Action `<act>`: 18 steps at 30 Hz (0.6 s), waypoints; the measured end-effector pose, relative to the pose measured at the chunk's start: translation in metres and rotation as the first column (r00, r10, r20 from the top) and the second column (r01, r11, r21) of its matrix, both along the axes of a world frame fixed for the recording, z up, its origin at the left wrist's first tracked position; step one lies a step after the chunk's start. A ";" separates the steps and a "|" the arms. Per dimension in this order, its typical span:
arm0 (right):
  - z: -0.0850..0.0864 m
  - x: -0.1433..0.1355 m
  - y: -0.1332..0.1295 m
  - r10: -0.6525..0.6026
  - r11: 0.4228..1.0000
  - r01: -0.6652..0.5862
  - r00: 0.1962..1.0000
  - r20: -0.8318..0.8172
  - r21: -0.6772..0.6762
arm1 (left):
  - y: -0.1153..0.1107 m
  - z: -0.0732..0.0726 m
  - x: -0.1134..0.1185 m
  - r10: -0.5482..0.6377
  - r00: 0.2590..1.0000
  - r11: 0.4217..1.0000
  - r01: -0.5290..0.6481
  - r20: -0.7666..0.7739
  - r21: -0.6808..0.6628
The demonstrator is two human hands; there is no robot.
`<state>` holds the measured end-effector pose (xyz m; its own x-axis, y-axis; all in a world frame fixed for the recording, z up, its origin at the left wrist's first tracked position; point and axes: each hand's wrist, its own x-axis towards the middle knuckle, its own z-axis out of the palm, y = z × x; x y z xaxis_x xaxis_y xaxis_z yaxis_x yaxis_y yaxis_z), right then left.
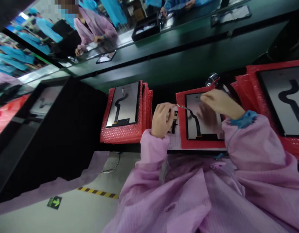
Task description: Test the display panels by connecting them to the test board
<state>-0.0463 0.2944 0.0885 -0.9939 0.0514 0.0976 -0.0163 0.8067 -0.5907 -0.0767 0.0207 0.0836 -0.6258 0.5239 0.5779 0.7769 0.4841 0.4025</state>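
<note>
In front of me a display panel (191, 124) lies back side up on a red bubble-wrap sheet (182, 129). A dark ribbon cable (196, 123) rises from its lower edge and bends toward the left. My left hand (161, 120) pinches the cable's free end at the panel's left side. Over the panel's upper right is my right hand (222, 102), its fingers pressed together; whatever they hold, if anything, is hidden. A blue band (245, 119) circles my right wrist. Beneath the left hand lies a printed sheet (174, 141) with small dark parts.
Red bubble-wrap stacks topped with panels stand left (122, 132) and right (252, 94). A shiny metal object (212, 79) sits behind the middle panel. Beyond runs a green conveyor (168, 71). A black bin (74, 123) is at far left. Co-workers (91, 26) sit across.
</note>
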 end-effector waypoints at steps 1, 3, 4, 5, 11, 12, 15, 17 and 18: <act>-0.001 -0.002 -0.009 0.085 0.995 -0.082 0.995 0.042 -0.064 | 0.006 -0.003 -0.013 0.007 1.000 1.000 -0.007 -0.004 -0.019; -0.005 -0.006 -0.027 0.171 0.971 -0.146 0.977 0.126 -0.191 | 0.018 -0.010 -0.034 -0.030 0.999 0.991 0.035 0.042 -0.126; -0.008 -0.007 -0.034 0.195 0.957 -0.155 0.970 0.147 -0.246 | 0.023 -0.014 -0.040 -0.053 0.995 0.981 0.067 0.081 -0.184; -0.011 -0.007 -0.039 0.213 0.942 -0.161 0.965 0.156 -0.293 | 0.026 -0.018 -0.044 -0.072 0.990 0.968 0.099 0.124 -0.232; -0.021 -0.001 -0.047 0.313 0.895 -0.275 0.948 0.056 -0.350 | 0.021 -0.025 -0.042 -0.118 0.949 0.933 0.207 0.293 -0.296; -0.022 -0.001 -0.048 0.318 0.898 -0.289 0.947 0.036 -0.331 | 0.020 -0.025 -0.041 -0.125 0.943 0.934 0.216 0.307 -0.284; -0.026 -0.001 -0.053 0.282 0.920 -0.264 0.959 0.020 -0.290 | 0.021 -0.025 -0.041 -0.142 0.925 0.936 0.241 0.353 -0.257; -0.029 -0.002 -0.055 0.263 0.927 -0.246 0.964 0.024 -0.282 | 0.023 -0.025 -0.040 -0.151 0.912 0.928 0.263 0.380 -0.262; -0.030 -0.002 -0.056 0.260 0.929 -0.243 0.965 0.024 -0.279 | 0.024 -0.025 -0.040 -0.154 0.908 0.926 0.270 0.389 -0.265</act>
<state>-0.0486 0.2384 0.0584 -0.9813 -0.1846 0.0553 -0.1556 0.5897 -0.7925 -0.1165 0.0450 0.0583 -0.6114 0.7810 0.1279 0.7080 0.4676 0.5292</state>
